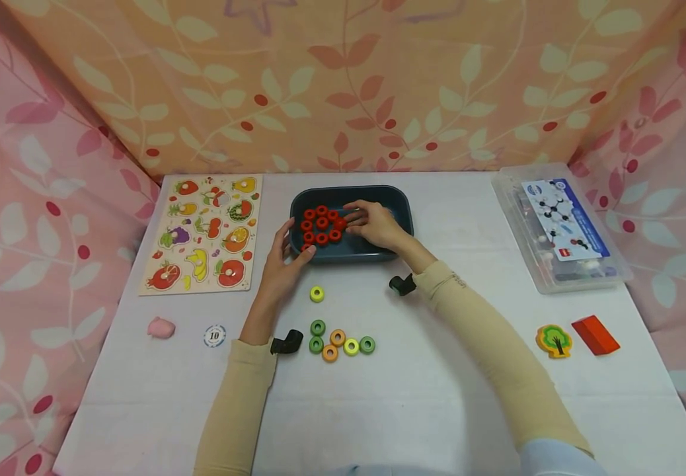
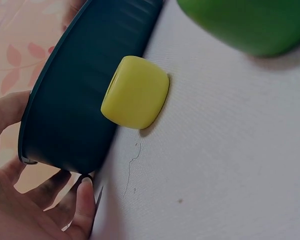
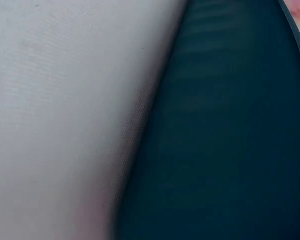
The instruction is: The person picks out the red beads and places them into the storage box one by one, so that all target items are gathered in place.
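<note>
My left hand holds the left end of a dark blue-green tray, its thumb at the near corner and its fingers along the left side. In the left wrist view, the same hand grips the tray's end. Several red rings lie in the tray's left half. Inside the tray, my right hand has its loosely bent fingers against the rings' right side. The right wrist view shows the tray's outer wall but no clear part of the hand.
A yellow ring lies before the tray; several green, orange and yellow rings sit nearer. Left are a fruit puzzle board, pink toy and chip. Right are a clear case, tree block and red block.
</note>
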Demonstrator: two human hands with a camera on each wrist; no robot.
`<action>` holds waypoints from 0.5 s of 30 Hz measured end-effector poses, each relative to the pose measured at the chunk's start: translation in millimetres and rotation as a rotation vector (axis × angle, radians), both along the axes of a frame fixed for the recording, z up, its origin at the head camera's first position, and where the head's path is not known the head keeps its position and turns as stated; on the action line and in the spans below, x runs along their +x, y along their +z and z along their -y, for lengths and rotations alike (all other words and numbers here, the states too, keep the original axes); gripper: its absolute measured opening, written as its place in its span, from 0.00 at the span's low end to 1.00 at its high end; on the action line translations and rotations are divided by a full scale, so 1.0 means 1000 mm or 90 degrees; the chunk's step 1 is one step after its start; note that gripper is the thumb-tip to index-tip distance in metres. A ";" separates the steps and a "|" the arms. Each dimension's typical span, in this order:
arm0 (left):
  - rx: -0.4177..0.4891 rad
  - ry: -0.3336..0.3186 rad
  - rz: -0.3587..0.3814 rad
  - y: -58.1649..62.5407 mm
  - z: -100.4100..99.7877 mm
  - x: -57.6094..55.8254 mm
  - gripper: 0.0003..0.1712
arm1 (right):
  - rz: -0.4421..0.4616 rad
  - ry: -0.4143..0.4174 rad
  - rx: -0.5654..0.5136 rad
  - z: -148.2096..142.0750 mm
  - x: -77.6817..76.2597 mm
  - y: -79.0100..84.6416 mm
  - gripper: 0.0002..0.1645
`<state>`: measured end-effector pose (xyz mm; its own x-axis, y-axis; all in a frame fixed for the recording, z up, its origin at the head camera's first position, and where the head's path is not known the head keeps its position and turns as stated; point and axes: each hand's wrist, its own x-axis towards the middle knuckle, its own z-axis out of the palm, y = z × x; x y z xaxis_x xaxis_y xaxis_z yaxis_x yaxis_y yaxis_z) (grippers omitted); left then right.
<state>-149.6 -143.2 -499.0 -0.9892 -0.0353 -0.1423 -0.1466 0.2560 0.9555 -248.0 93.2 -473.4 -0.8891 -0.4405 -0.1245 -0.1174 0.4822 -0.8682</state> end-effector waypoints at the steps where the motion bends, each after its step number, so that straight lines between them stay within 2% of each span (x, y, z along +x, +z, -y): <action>1: 0.001 -0.001 0.000 0.000 0.000 0.000 0.45 | 0.005 0.008 -0.007 0.000 0.001 0.000 0.30; 8: 0.016 -0.006 0.017 0.002 0.000 0.001 0.45 | 0.004 0.053 0.026 0.001 0.005 0.002 0.26; 15: 0.024 -0.006 0.017 0.001 0.000 -0.003 0.45 | -0.007 0.050 0.058 -0.001 0.006 0.005 0.25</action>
